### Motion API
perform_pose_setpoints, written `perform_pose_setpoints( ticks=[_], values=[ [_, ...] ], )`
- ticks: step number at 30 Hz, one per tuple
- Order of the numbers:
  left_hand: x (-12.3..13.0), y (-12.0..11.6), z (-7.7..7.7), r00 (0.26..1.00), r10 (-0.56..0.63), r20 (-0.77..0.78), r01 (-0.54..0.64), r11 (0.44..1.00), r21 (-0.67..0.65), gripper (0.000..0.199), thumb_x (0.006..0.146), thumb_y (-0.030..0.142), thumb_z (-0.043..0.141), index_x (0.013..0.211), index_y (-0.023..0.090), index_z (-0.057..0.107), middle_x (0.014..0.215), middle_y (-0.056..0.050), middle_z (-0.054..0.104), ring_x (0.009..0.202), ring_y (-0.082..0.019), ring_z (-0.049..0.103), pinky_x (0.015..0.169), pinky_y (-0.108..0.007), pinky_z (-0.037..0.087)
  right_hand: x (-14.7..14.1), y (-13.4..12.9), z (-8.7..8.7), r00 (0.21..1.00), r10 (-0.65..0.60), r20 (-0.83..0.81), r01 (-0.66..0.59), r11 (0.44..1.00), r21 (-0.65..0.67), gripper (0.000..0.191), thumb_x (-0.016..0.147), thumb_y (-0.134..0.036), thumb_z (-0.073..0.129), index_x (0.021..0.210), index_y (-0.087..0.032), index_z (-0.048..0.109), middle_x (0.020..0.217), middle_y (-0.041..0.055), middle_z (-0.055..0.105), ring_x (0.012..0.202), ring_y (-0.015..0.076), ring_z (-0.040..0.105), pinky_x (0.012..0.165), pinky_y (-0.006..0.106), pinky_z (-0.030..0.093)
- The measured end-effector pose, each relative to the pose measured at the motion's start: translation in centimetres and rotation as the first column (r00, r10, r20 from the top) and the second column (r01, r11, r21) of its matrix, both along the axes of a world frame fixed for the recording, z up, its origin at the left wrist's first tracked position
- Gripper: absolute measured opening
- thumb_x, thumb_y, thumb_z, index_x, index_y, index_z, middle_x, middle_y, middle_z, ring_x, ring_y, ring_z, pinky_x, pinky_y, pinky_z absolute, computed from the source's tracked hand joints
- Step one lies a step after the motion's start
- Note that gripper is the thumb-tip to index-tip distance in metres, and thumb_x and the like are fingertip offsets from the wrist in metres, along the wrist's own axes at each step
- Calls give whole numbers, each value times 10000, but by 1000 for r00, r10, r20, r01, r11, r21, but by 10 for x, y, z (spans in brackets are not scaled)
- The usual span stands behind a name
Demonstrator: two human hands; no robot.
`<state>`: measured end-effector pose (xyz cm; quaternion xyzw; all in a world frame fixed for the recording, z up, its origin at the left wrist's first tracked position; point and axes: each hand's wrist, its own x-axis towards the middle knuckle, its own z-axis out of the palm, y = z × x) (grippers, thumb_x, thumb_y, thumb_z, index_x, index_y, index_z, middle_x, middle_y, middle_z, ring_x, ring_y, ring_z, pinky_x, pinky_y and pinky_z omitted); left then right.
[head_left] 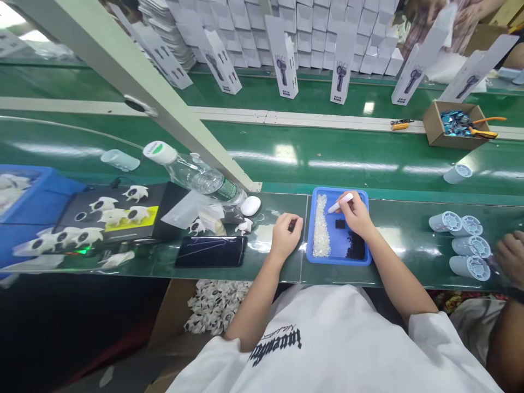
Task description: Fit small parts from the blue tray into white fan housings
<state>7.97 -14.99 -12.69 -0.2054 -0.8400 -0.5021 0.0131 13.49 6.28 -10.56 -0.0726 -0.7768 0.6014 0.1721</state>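
My right hand point(355, 214) holds a white pen-like tool point(340, 202), its tip over a blue tray point(339, 260). Clear small pieces point(321, 229) fill a strip along the tray's left side. Black small pieces point(355, 246) lie at its lower right, with a small black square point(340, 224) above them. Just left of the tray, my left hand point(287, 232) rests on the table with fingers curled; what they hold, if anything, is too small to make out. A dark phone point(210, 251) lies further left.
White parts point(88, 236) and a plastic bottle point(200, 177) stand left, near a slanted post point(176, 109). Light blue cylinders point(469, 245) are at right, beside another person's hand point(511, 254). A cardboard box point(434, 126) and white cartons point(340, 82) stand beyond.
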Motion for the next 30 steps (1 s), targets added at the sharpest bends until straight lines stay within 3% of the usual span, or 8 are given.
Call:
perform_pose_setpoints(
  ticks=[5,9,11,18,30],
  values=[
    [2,1,1,999,-28,-23,27,999,-44,190,853,284,506,693,207,573,730,-35,634,753,-162,580,730,-309,497,4,0,4,1000,6,-17,-3,987,160,216,929,-464,497,899,-250,483,740,7,619,636,176,612,629,339,527],
    [2,2,2,998,-53,-40,50,995,-86,196,862,279,501,694,208,571,741,-37,643,772,-169,574,767,-327,493,9,1,11,997,54,-58,-24,904,427,171,910,-391,533,851,-234,498,740,13,587,647,164,560,627,309,477],
    [2,2,3,997,-66,-48,60,992,-109,191,864,269,501,697,210,572,748,-35,647,784,-173,572,781,-332,490,10,2,13,994,69,-86,-19,876,482,158,908,-373,532,842,-231,506,750,16,586,653,160,555,625,299,467],
    [2,1,4,991,-123,-49,113,979,-171,182,880,255,494,721,213,572,785,-37,653,828,-189,566,818,-358,479,17,8,8,948,-178,-265,278,869,409,176,888,-349,541,762,-237,492,609,-28,539,529,132,479,541,278,416],
    [4,1,4,984,-167,-62,151,967,-203,187,903,254,468,762,208,582,830,-47,652,858,-196,559,854,-372,473,17,8,10,933,-182,-312,306,855,418,134,872,-319,560,775,-239,513,608,-36,558,531,129,516,545,269,430]
  ],
)
